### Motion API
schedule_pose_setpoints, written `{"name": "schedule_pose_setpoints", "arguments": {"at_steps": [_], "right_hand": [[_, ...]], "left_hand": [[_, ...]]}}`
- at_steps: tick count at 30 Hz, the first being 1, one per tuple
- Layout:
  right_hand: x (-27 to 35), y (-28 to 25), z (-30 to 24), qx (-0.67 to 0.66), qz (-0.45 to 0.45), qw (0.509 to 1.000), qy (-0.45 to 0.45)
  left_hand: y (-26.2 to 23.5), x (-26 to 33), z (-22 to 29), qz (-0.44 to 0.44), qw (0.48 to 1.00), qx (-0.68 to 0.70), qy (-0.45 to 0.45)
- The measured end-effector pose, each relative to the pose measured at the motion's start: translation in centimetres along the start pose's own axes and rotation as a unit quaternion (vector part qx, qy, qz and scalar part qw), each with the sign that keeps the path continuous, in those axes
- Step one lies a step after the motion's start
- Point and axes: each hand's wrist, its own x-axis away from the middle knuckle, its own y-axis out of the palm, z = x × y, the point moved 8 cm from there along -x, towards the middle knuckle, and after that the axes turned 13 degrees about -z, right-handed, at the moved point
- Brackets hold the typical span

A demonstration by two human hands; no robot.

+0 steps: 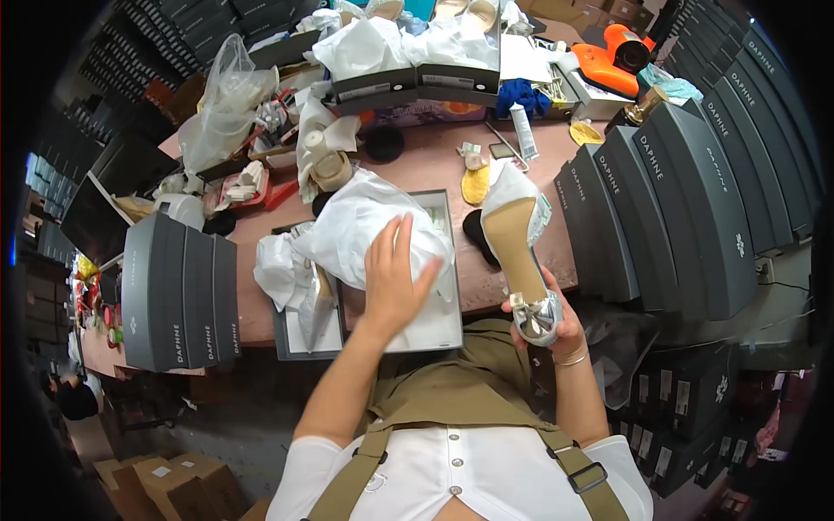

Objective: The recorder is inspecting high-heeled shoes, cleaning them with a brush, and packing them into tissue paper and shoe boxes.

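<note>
In my right hand is a silver high-heeled shoe, gripped at its heel end. Its tan sole faces up, and white paper covers the toe end. My left hand is open, fingers spread over crumpled white tissue paper. That paper lies in and over an open grey shoebox at the table's front edge. At the box's left side sits another shoe, partly wrapped in tissue, so most of it is hidden.
Stacked grey shoeboxes stand at the right and left. Behind are open boxes with tissue, a white tube, an orange tool, a plastic bag and a yellow sponge-like pad.
</note>
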Motion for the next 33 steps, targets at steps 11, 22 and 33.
{"name": "schedule_pose_setpoints", "arguments": {"at_steps": [11, 22, 33], "right_hand": [[3.1, 4.0, 1.2, -0.134, -0.111, 0.985, 0.020], [-2.3, 13.4, 1.7, -0.049, -0.228, 0.951, 0.204], [-1.7, 5.5, 7.4, -0.029, -0.092, 0.958, 0.269]], "left_hand": [[8.1, -6.9, -7.2, -0.270, 0.941, 0.200, 0.035], [-9.2, -1.6, -7.3, 0.256, 0.863, 0.423, -0.105], [-4.5, 10.1, -8.2, 0.068, 0.989, 0.091, -0.093]]}}
